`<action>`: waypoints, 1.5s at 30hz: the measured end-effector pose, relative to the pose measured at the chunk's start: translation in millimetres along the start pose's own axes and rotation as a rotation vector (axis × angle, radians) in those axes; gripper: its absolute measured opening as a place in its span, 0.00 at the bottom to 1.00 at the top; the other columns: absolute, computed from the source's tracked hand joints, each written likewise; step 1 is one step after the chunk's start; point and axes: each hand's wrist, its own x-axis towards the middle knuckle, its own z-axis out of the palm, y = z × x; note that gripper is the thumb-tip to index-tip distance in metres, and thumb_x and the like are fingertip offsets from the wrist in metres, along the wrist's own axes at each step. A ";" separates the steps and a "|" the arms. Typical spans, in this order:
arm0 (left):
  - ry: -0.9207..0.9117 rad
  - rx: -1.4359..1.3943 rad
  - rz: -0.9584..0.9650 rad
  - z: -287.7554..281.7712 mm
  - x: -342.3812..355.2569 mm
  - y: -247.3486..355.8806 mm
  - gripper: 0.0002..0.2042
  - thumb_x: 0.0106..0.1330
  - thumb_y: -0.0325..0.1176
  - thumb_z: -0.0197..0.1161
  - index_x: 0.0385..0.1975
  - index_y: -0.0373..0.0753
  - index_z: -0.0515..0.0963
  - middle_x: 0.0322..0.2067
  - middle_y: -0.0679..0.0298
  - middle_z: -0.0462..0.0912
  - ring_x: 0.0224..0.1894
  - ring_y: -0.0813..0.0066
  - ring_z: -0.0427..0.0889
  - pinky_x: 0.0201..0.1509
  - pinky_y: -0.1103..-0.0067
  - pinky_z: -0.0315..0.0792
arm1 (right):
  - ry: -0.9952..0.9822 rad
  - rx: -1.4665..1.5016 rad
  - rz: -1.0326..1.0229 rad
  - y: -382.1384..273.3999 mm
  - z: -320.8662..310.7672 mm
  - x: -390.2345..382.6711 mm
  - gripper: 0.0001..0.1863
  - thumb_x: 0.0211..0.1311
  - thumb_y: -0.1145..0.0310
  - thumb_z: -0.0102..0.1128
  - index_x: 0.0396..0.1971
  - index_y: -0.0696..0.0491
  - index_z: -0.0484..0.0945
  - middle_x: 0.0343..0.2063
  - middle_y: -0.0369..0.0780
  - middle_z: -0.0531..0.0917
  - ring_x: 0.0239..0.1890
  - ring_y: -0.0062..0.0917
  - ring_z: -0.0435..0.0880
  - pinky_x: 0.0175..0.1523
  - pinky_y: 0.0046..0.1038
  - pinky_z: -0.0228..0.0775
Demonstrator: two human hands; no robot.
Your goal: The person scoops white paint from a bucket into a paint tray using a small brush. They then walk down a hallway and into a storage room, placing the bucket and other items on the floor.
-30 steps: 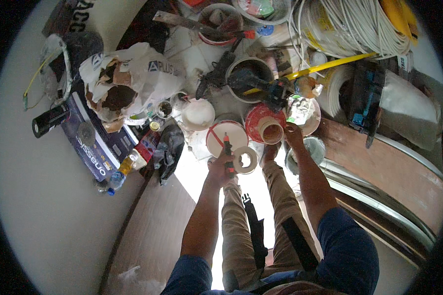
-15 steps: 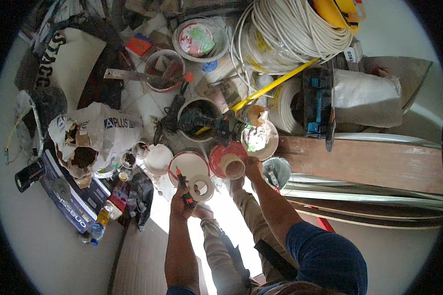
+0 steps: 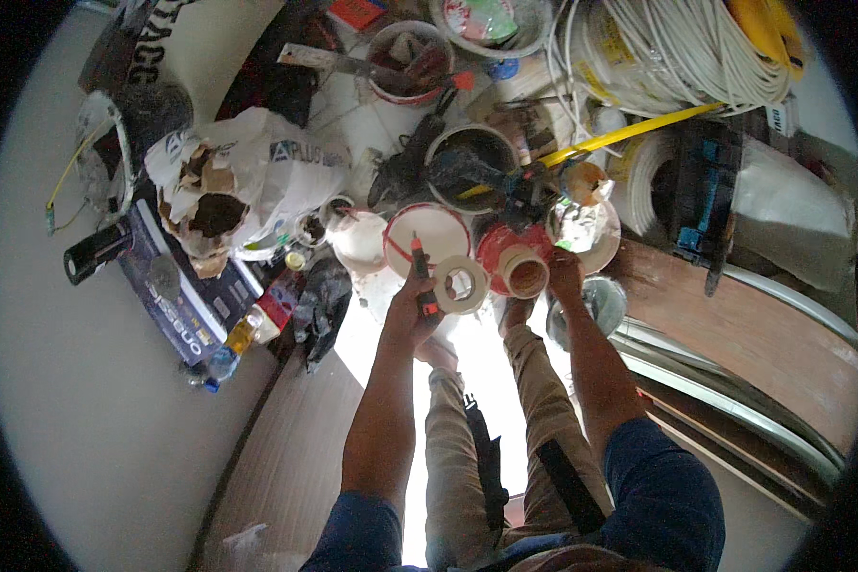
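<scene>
My left hand (image 3: 412,310) is closed round a slim red-and-black tool (image 3: 422,272) with a pointed tip; its exact kind is unclear. A pale roll of tape (image 3: 441,292) sits at the same hand's fingers, its open core facing up. My right hand (image 3: 564,274) is closed at the side of a beige, round, hollow piece (image 3: 507,263) that looks like a thick tape roll with a brownish inside. Its fingertips are partly hidden. Behind that piece stands a red bucket (image 3: 493,242), and left of it a red-rimmed white bucket (image 3: 427,212).
A dark-filled bucket (image 3: 469,132) stands beyond, with a yellow bar (image 3: 629,133) reaching past it. A torn white sack (image 3: 286,176) lies left. At right are a grey bucket (image 3: 608,296), long boards (image 3: 734,310) and a white cable coil (image 3: 677,67).
The view has shifted, so the whole scene sits further right and higher. Both hands keep their hold, close together over the buckets.
</scene>
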 end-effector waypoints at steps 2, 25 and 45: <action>-0.031 -0.008 0.016 -1.5 1.2 3.7 0.33 0.63 0.23 0.62 0.69 0.50 0.63 0.52 0.60 0.76 0.47 0.65 0.83 0.49 0.67 0.82 | -0.026 -0.047 -0.110 3.7 -4.7 7.1 0.10 0.63 0.66 0.59 0.35 0.56 0.85 0.37 0.47 0.88 0.36 0.41 0.87 0.42 0.39 0.79; 0.230 0.409 0.064 -79.3 -60.1 -10.8 0.30 0.58 0.27 0.66 0.63 0.42 0.67 0.39 0.64 0.80 0.39 0.71 0.79 0.45 0.73 0.76 | -0.171 0.126 -0.232 -30.6 -20.8 -40.3 0.33 0.71 0.53 0.62 0.66 0.59 0.68 0.58 0.51 0.76 0.60 0.41 0.78 0.63 0.38 0.73; 1.311 1.792 1.396 -52.6 -243.7 254.8 0.36 0.59 0.25 0.62 0.71 0.36 0.60 0.51 0.46 0.78 0.57 0.44 0.76 0.63 0.56 0.65 | -0.140 -0.274 -0.288 -64.1 -70.9 -90.1 0.27 0.73 0.58 0.56 0.61 0.63 0.73 0.57 0.57 0.77 0.59 0.50 0.75 0.65 0.44 0.66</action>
